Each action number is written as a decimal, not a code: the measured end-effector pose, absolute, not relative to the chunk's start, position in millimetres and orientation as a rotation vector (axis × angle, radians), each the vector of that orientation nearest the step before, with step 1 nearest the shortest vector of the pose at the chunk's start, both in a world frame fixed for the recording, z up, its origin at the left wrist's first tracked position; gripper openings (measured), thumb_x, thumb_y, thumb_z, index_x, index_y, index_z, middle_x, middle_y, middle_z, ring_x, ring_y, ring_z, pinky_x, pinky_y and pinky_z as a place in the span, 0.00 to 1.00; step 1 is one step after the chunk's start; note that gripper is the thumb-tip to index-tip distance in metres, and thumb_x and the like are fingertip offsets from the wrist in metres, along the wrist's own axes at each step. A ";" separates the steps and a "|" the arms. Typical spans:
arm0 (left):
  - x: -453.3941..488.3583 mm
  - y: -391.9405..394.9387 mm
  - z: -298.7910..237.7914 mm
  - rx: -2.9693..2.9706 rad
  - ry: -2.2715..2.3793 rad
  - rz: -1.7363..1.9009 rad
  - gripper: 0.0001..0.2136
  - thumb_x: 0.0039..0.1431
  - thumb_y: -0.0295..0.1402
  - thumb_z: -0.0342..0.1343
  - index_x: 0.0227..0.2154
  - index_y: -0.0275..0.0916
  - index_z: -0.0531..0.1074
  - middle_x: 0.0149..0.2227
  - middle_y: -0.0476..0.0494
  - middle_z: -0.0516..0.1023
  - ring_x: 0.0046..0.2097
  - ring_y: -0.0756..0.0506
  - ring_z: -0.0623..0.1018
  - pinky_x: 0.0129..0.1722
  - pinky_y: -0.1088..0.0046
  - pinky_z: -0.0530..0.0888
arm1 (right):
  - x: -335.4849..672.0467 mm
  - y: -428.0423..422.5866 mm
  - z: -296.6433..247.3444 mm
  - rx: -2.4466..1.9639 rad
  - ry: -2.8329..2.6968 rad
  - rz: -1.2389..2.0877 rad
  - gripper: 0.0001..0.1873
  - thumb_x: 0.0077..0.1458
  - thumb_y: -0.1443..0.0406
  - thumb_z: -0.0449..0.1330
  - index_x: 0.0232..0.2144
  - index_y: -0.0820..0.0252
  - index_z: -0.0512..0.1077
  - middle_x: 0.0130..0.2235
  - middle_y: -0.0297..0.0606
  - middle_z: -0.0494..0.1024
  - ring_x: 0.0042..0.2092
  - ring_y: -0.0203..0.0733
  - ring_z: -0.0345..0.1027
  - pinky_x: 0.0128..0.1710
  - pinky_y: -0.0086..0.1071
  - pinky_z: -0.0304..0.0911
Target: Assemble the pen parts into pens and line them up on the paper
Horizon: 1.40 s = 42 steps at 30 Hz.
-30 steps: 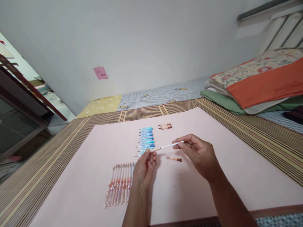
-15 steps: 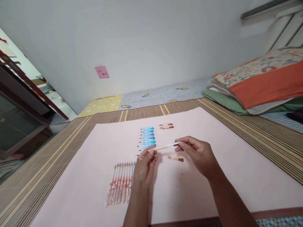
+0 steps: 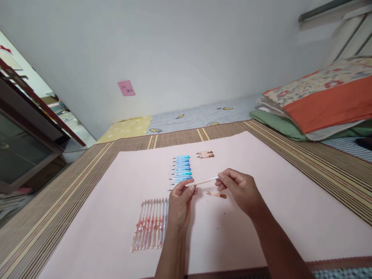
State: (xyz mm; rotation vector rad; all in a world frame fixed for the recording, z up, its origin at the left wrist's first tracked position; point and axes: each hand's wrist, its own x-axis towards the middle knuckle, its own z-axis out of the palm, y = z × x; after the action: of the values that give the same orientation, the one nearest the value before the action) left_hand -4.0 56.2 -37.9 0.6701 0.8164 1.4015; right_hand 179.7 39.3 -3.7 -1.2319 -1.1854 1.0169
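From my end of the feed I set the clock's centre on the pale pen barrel (image 3: 200, 183), which is up in the air above the pink sheet (image 3: 95, 221), tilted slightly with its right end higher. A slim white tube (image 3: 214, 178) shows at that right end, in line with the barrel.

My left hand (image 3: 181, 199), towards 8 o'clock, has its thumb and fingers closed on the barrel's left end. My right hand (image 3: 236, 186), at 3 o'clock, pinches the white tube's outer end between thumb and forefinger.

Just beside the right fingers, between 4 and 5 o'clock, a brown-and-peach pen piece (image 3: 216, 195) lies on the sheet. At 12 o'clock I see two brown-and-peach pens (image 3: 205, 154) side by side, their dark tips towards 9. At 10 there is a stacked row of blue pens (image 3: 182, 164), its near end partly hidden by my left hand. At 8, beyond that hand, lie patterned pale barrels (image 3: 148, 226) in a close row.

A striped mat (image 3: 37, 201) extends under the sheet. An orange floral pillow (image 3: 328, 110) sits at 2 o'clock, and a pink note (image 3: 126, 88) is on the wall (image 3: 197, 50) near 11.
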 end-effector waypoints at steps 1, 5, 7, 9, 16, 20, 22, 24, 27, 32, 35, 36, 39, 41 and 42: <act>-3.8 55.9 -37.0 0.677 0.824 1.405 0.16 0.38 0.31 0.74 0.34 0.35 0.82 0.25 0.47 0.79 0.28 0.52 0.77 0.34 0.78 0.73 | 179.3 39.5 -4.9 -1.230 -1.179 1.045 0.21 0.56 0.48 0.62 0.26 0.59 0.74 0.28 0.40 0.78 0.32 0.42 0.72 0.27 0.31 0.73; -3.5 54.1 -32.1 0.716 0.833 1.405 0.14 0.40 0.34 0.74 0.32 0.34 0.81 0.25 0.47 0.80 0.26 0.53 0.76 0.32 0.79 0.73 | 180.7 41.1 -9.6 -1.230 -1.181 1.070 0.20 0.57 0.49 0.61 0.28 0.59 0.74 0.31 0.41 0.79 0.33 0.42 0.73 0.27 0.31 0.73; -2.4 52.9 -29.9 0.746 0.832 1.398 0.13 0.41 0.34 0.73 0.30 0.35 0.80 0.26 0.46 0.80 0.26 0.53 0.76 0.31 0.79 0.73 | 183.1 41.9 -10.6 -1.229 -1.202 1.021 0.18 0.58 0.50 0.61 0.28 0.59 0.75 0.31 0.40 0.79 0.33 0.42 0.73 0.27 0.30 0.72; -0.6 51.8 -28.3 0.767 0.835 1.394 0.13 0.42 0.34 0.73 0.29 0.34 0.79 0.26 0.46 0.81 0.26 0.52 0.77 0.30 0.78 0.73 | 186.0 42.8 -11.0 -1.233 -1.229 0.963 0.16 0.58 0.52 0.61 0.30 0.58 0.76 0.29 0.39 0.79 0.33 0.42 0.74 0.28 0.29 0.71; 3.0 49.9 -26.9 0.814 0.858 1.427 0.13 0.45 0.35 0.71 0.30 0.34 0.77 0.27 0.43 0.82 0.25 0.50 0.78 0.27 0.77 0.73 | 191.5 46.3 -15.0 -1.261 -1.240 0.924 0.17 0.59 0.53 0.60 0.26 0.58 0.74 0.28 0.37 0.77 0.28 0.37 0.70 0.27 0.28 0.67; 4.7 47.3 -25.0 0.859 0.871 1.454 0.13 0.46 0.35 0.71 0.30 0.34 0.76 0.27 0.42 0.82 0.25 0.49 0.79 0.26 0.76 0.73 | 189.6 46.3 -14.4 -1.300 -1.269 0.870 0.20 0.59 0.52 0.58 0.22 0.58 0.70 0.24 0.36 0.74 0.27 0.37 0.68 0.25 0.28 0.65; 6.1 45.3 -23.4 0.872 0.872 1.459 0.13 0.47 0.36 0.70 0.30 0.34 0.75 0.27 0.42 0.82 0.24 0.49 0.79 0.25 0.76 0.73 | 186.8 45.6 -14.9 -1.310 -1.272 0.858 0.22 0.60 0.51 0.58 0.21 0.58 0.69 0.23 0.35 0.72 0.26 0.38 0.67 0.25 0.29 0.65; 7.0 43.4 -21.1 0.882 0.878 1.465 0.12 0.48 0.36 0.70 0.29 0.34 0.74 0.26 0.43 0.82 0.24 0.49 0.78 0.25 0.76 0.73 | 183.0 45.3 -17.3 -1.308 -1.272 0.866 0.22 0.60 0.50 0.57 0.21 0.58 0.69 0.23 0.35 0.72 0.26 0.37 0.66 0.24 0.29 0.64; 7.0 41.7 -16.7 0.909 0.904 1.486 0.12 0.50 0.37 0.69 0.29 0.35 0.73 0.26 0.43 0.82 0.24 0.49 0.79 0.26 0.76 0.73 | 176.9 46.3 -23.6 -1.278 -1.263 0.919 0.23 0.60 0.49 0.57 0.22 0.58 0.69 0.23 0.34 0.71 0.24 0.35 0.62 0.23 0.29 0.62; 6.1 41.5 -9.5 0.945 0.949 1.499 0.12 0.50 0.37 0.68 0.27 0.35 0.73 0.25 0.43 0.82 0.23 0.49 0.79 0.26 0.75 0.74 | 172.5 49.1 -28.4 -1.214 -1.194 1.001 0.23 0.59 0.48 0.58 0.22 0.59 0.68 0.24 0.34 0.70 0.23 0.34 0.59 0.23 0.29 0.60; 6.7 40.4 -7.7 0.927 0.980 1.512 0.12 0.50 0.37 0.68 0.26 0.35 0.72 0.24 0.44 0.81 0.23 0.49 0.79 0.26 0.75 0.73 | 175.3 48.9 -26.0 -1.215 -1.158 1.030 0.21 0.58 0.49 0.60 0.22 0.58 0.69 0.24 0.33 0.69 0.25 0.35 0.59 0.22 0.28 0.62; 7.0 39.9 -7.7 0.919 0.990 1.518 0.12 0.50 0.37 0.68 0.26 0.35 0.72 0.24 0.44 0.81 0.23 0.49 0.79 0.25 0.76 0.73 | 176.6 48.6 -25.1 -1.225 -1.149 1.033 0.20 0.57 0.50 0.61 0.23 0.58 0.70 0.24 0.33 0.69 0.26 0.35 0.60 0.22 0.27 0.62; 8.2 39.2 -8.6 0.901 1.009 1.531 0.13 0.50 0.38 0.68 0.25 0.36 0.72 0.24 0.44 0.81 0.22 0.49 0.78 0.24 0.76 0.72 | 179.0 48.2 -24.3 -1.222 -1.112 1.075 0.18 0.54 0.50 0.63 0.26 0.58 0.71 0.26 0.34 0.71 0.28 0.37 0.61 0.23 0.27 0.63; 9.3 38.9 -9.1 0.899 1.018 1.530 0.13 0.50 0.38 0.68 0.25 0.36 0.71 0.24 0.44 0.81 0.22 0.49 0.78 0.24 0.76 0.72 | 177.7 48.8 -26.0 -1.199 -1.089 1.111 0.18 0.53 0.50 0.64 0.25 0.58 0.71 0.26 0.34 0.70 0.27 0.36 0.61 0.23 0.27 0.63; 9.9 38.6 -9.1 0.903 1.022 1.527 0.13 0.50 0.38 0.68 0.25 0.36 0.71 0.24 0.44 0.81 0.22 0.49 0.78 0.24 0.76 0.72 | 176.0 49.3 -27.4 -1.187 -1.084 1.119 0.18 0.53 0.50 0.64 0.24 0.58 0.71 0.25 0.33 0.70 0.26 0.35 0.60 0.23 0.27 0.62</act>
State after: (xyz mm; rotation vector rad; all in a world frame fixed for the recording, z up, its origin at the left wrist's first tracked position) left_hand 9.9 38.6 -9.1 0.9031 1.0223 1.5271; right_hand 176.0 49.3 -27.4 -1.1872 -1.0844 1.1188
